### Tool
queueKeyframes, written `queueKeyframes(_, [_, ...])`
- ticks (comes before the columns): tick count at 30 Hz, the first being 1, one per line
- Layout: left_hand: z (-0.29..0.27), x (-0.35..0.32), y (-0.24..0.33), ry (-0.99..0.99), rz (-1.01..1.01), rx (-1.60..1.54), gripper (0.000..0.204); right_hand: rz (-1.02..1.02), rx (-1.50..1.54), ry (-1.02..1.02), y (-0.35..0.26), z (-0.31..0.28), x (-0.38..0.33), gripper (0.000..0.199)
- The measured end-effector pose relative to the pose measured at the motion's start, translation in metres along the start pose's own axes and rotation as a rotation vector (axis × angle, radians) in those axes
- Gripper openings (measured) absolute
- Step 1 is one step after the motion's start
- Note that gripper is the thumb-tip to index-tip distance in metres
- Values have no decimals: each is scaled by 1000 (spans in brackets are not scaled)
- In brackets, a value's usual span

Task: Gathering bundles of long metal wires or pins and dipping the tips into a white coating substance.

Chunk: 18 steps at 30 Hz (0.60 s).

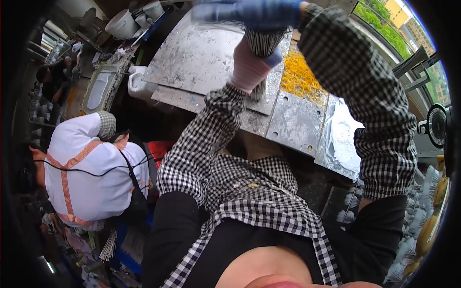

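A bundle of thin grey wire-like rods (263, 43) stands upright on the scuffed metal tabletop (192, 57). My left hand (253, 66), in a pinkish glove with blue at the fingers, is wrapped round the bundle's middle. Its lower ends show beneath that hand, against the metal. Over the bundle's top, my right hand (271, 13) in a blue glove lies flat with its fingers stretched to the left. Motion blurs those fingers, and I cannot tell whether the palm touches the rod tips. Yellow rubber bands (300, 74) lie loose in a pile to the right.
White paste or powder (343, 137) covers the table's right end. A white jug (138, 80) stands by its left edge, with buckets (122, 24) farther back. A co-worker in white (96, 168) sits at my left. A fan (437, 126) is at the far right.
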<state>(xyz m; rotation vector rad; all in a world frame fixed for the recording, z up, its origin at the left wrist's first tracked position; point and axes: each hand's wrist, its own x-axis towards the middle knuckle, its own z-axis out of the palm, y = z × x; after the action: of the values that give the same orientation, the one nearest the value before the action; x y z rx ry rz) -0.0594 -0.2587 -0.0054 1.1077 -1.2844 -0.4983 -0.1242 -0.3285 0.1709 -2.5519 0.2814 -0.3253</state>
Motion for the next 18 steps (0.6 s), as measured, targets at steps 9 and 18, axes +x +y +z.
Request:
queueKeyframes(9, [0,7,61,-38,93,-405,58,121,636,62,134,138,-179,137])
queueKeyframes(18, [-16,-45,108,226,-242,-907,37,111,1485,200,43,243,-245,140])
